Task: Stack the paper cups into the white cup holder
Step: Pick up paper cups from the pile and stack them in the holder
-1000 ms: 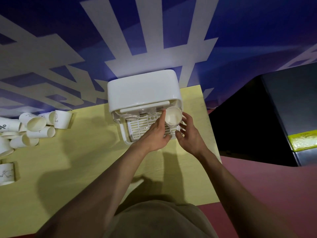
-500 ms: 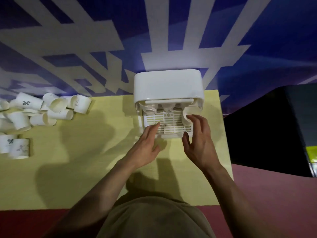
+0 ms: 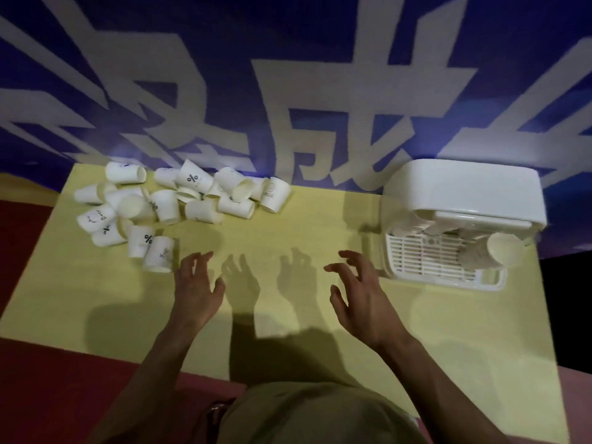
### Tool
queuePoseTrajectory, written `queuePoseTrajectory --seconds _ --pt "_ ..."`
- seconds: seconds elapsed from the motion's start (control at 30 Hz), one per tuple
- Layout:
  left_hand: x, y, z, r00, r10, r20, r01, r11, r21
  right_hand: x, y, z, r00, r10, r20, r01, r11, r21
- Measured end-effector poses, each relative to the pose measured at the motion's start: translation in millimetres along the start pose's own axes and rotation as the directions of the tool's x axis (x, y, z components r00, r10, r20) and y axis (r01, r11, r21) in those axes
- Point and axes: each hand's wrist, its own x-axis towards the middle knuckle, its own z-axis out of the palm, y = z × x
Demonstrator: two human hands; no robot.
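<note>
head view looks down over table (image 3: 288,225).

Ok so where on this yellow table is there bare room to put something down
Bare room: the strip between the loose cup pile and the white cup holder, beyond the left hand and right hand, and the near edge of the yellow table. Crowded: the far left corner.

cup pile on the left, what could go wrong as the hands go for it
1. The paper cups lie heaped and tipped over; grabbing one may roll others toward the table edge.
2. A cup at the white cup holder hangs tilted and may slip out.
3. Both hands, left hand and right hand, are empty.
</note>
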Motion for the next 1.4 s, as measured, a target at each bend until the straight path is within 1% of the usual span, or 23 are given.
queuePoseTrajectory --seconds 0.07,0.13,0.27,0.37,0.5,0.57,0.63,0.67,0.77,0.83,0.93,1.0,1.07,1.17,1.23,1.33,1.4 --pt "24.2 -41.3 -16.7 0.998 -0.054 -0.010 0.055 0.997 0.056 13.3 -23.3 24.4 1.000 0.012 0.021 -0.012 1.000 -0.019" --pt "44.1 -70.9 -31.0 0.993 -0.116 0.025 0.113 0.989 0.094 27.8 -44.6 49.4 0.998 0.021 0.053 -0.018 0.999 -0.048" --pt "73.8 -107.2 -39.7 0.985 -0.134 0.110 0.116 0.982 0.152 60.1 -76.3 87.0 0.996 0.015 0.093 -0.008 0.997 -0.077" --pt "85.3 -123.5 -34.3 0.977 -0.150 0.150 0.131 0.983 0.126 86.5 -87.5 103.0 0.993 0.031 0.112 -0.018 0.994 -0.108" --pt "87.6 -137.3 -26.6 0.975 -0.146 0.170 0.134 0.988 0.080 126.3 -85.9 110.0 0.994 0.054 0.090 -0.037 0.981 -0.189" --pt "84.7 -144.1 -22.4 0.980 -0.124 0.153 0.118 0.992 0.049 147.0 -77.0 112.3 0.993 0.069 0.096 -0.044 0.969 -0.243" --pt "81.4 -150.7 -16.0 0.991 -0.070 0.111 0.068 0.997 0.021 167.1 -68.7 112.0 0.987 0.125 0.098 -0.093 0.956 -0.277" --pt "80.6 -152.0 -13.7 0.993 -0.054 0.103 0.051 0.998 0.026 177.6 -65.5 111.4 0.983 0.158 0.088 -0.126 0.948 -0.292" --pt "79.5 -148.7 -12.5 0.991 -0.068 0.115 0.067 0.998 0.008 208.6 -57.8 109.1 0.971 0.227 0.073 -0.188 0.916 -0.354" --pt "77.2 -149.8 -9.3 0.993 -0.025 0.118 0.025 1.000 -0.002 228.2 -51.4 108.1 0.969 0.236 0.072 -0.193 0.907 -0.374" --pt "73.5 -152.7 -6.4 0.987 0.032 0.159 -0.024 0.998 -0.057 255.5 -40.7 108.5 0.945 0.316 0.088 -0.258 0.880 -0.399" --pt "70.2 -149.2 -6.7 0.989 0.071 0.126 -0.060 0.994 -0.093 272.0 -36.3 109.9 0.923 0.374 0.089 -0.311 0.863 -0.398" --pt "67.6 -145.6 -6.2 0.991 0.094 0.100 -0.085 0.992 -0.092 286.0 -33.1 111.1 0.904 0.412 0.111 -0.340 0.853 -0.396" --pt "64.9 -141.3 -4.7 0.991 0.095 0.095 -0.090 0.994 -0.056 302.3 -31.2 112.6 0.904 0.410 0.125 -0.335 0.857 -0.392" --pt "63.1 -137.7 -6.5 0.992 0.075 0.106 -0.068 0.996 -0.061 310.5 -28.5 114.3 0.905 0.403 0.134 -0.329 0.865 -0.378" --pt "60.9 -135.5 -8.6 0.989 0.080 0.125 -0.069 0.993 -0.092 317.3 -19.3 119.9 0.903 0.379 0.202 -0.260 0.858 -0.443" --pt "61.7 -136.7 -9.0 0.985 0.059 0.160 -0.037 0.989 -0.141 319.2 -15.2 124.0 0.892 0.371 0.260 -0.205 0.842 -0.499"
